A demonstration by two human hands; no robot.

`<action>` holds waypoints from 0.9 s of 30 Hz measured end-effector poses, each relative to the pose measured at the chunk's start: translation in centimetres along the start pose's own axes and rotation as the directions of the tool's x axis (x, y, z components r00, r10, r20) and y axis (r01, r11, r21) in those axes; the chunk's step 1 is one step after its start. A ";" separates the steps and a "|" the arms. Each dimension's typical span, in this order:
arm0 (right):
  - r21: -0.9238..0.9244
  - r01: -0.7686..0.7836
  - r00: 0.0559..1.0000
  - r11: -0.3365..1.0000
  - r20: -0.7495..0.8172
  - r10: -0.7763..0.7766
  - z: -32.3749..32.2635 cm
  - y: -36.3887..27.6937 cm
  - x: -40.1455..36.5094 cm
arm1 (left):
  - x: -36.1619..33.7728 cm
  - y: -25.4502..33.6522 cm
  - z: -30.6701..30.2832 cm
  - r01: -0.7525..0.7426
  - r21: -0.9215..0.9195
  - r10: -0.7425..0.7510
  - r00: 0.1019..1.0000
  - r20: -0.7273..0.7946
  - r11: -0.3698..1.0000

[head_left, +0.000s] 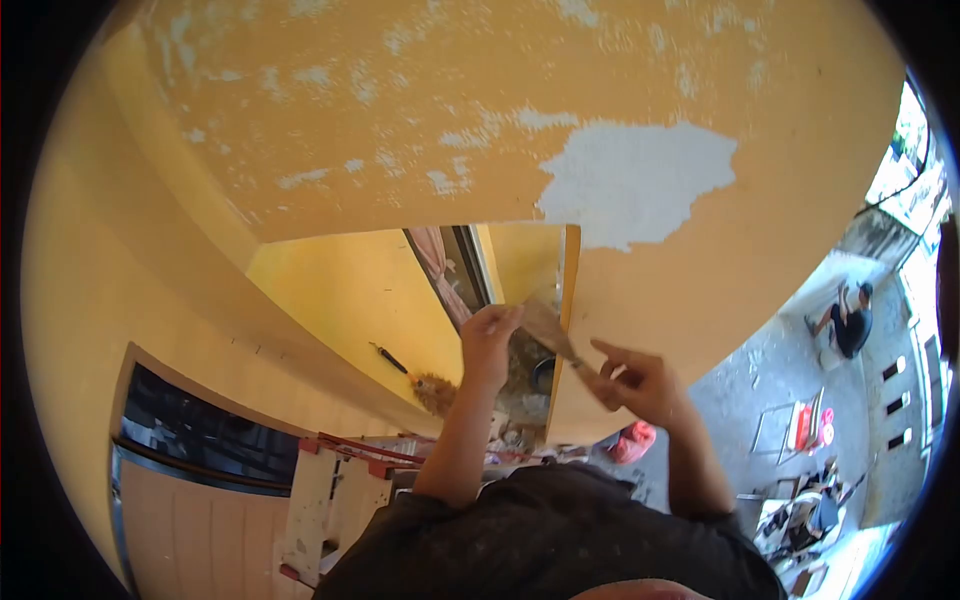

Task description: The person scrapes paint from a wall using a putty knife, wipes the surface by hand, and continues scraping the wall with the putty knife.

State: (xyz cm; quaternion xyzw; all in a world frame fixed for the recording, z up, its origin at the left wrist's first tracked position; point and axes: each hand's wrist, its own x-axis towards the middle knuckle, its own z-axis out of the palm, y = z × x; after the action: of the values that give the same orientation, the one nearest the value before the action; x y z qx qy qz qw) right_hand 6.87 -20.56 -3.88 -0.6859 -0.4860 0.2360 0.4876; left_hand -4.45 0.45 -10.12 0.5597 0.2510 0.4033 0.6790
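A scraper with a wide blade (546,324) is held in front of the body, below the yellow wall (400,120). My right hand (640,383) is closed around its handle, with the index finger stretched out. My left hand (489,335) has its fingers pinched at the edge of the blade. Above the hands, a bare whitish patch (640,180) with ragged edges shows in the yellow paint, and smaller pale flecks lie to its left.
Scaffolding with red metal parts (370,455) stands at the lower left. A brush (435,393) is near the wall opening. Far right, another person (852,322) sits low near a wall. A pink bag (632,441) and a folding chair (803,426) are on the floor below.
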 end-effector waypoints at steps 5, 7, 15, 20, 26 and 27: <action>0.384 -0.014 0.987 0.923 -0.142 0.074 3.9 2.1 -2.4 | -1.2 0.2 -0.7 0.092 -0.269 -0.085 0.996 0.038 0.959; 0.405 -0.043 0.989 0.913 -0.110 0.095 4.1 1.6 -3.4 | -2.1 0.0 0.0 0.068 -0.320 -0.071 0.997 0.004 0.945; 0.641 0.058 0.920 0.765 -0.331 0.208 4.9 -0.5 -5.1 | -4.4 1.4 2.9 0.001 -0.426 0.013 0.999 0.030 0.905; 0.666 0.286 0.813 0.689 -0.549 0.194 5.1 -1.1 -4.9 | -6.0 3.2 3.5 -0.200 0.073 0.194 0.978 0.076 0.977; 0.433 0.022 0.875 0.901 -0.444 0.192 4.3 -2.0 -5.2 | -6.3 4.0 2.6 -0.182 0.130 0.178 0.983 0.038 0.975; 0.410 -0.044 0.892 0.911 -0.395 0.221 3.9 -2.0 -5.2 | -6.0 4.0 2.7 -0.177 0.129 0.174 0.984 0.031 0.976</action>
State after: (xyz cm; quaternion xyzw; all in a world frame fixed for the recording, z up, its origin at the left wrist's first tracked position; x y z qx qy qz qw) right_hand 0.66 -23.43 -4.46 -0.6420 -0.2597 0.2030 0.6922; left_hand -6.64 -5.85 -6.22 0.6270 0.2199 0.4388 0.6050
